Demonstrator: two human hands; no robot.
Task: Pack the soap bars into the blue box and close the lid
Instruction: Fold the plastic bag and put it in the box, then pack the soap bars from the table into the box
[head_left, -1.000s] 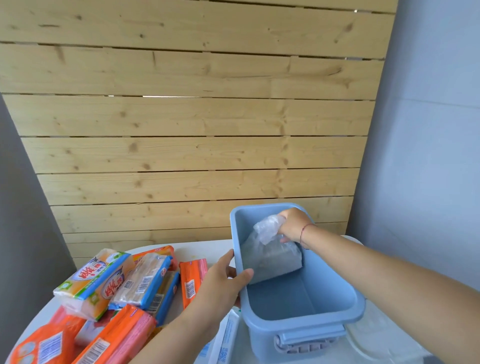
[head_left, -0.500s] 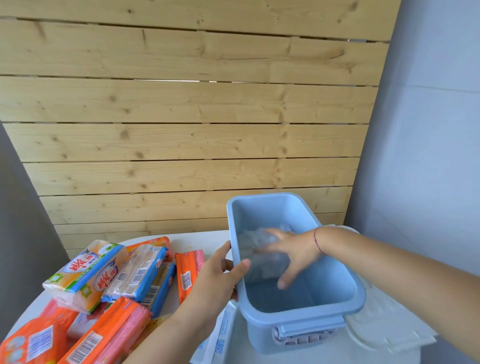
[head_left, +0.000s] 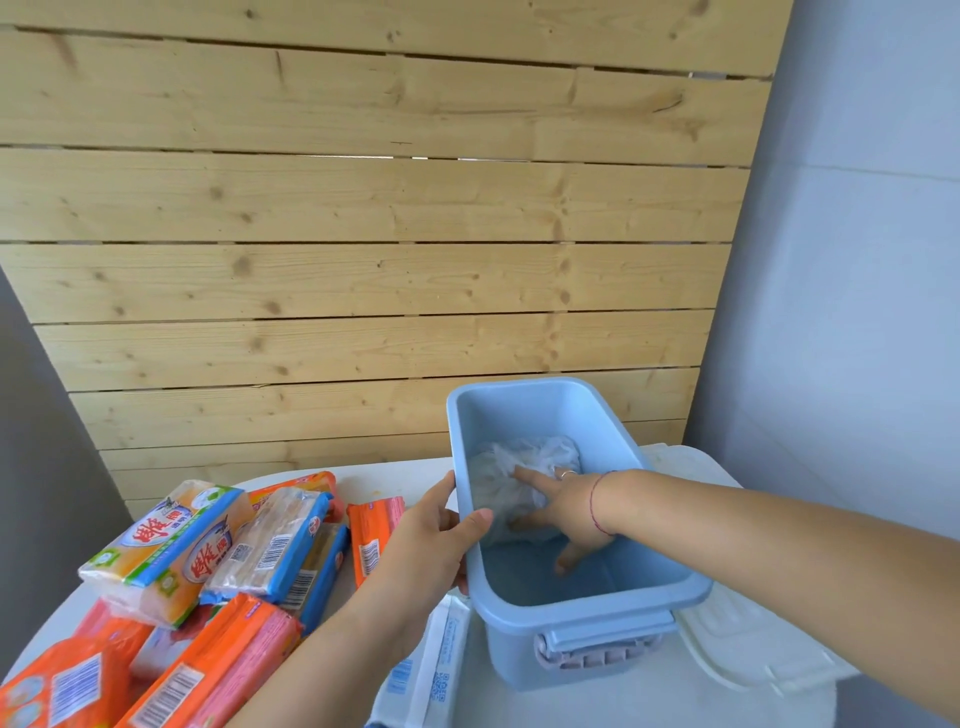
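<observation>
The open blue box (head_left: 670, 587) stands on the white table at centre right. My left hand (head_left: 431, 545) grips its left rim. Inside the box, my right hand (head_left: 566, 514) lies flat with fingers spread on a clear plastic bag (head_left: 524, 462) that rests at the far end of the box floor. A pile of wrapped soap bars (head_left: 218, 566), orange, blue and yellow-green packs, lies on the table to the left of the box. The white lid (head_left: 748, 644) lies flat on the table to the right of the box.
A white and blue packet (head_left: 426, 670) lies on the table by the box's front left corner. A wooden plank wall (head_left: 363, 260) rises just behind the table. A grey wall (head_left: 857, 312) stands to the right. The round table edge curves at the lower left.
My right hand has lowered the plastic bag from above the rim to the box floor and now presses flat on it. My left hand stayed on the rim.
</observation>
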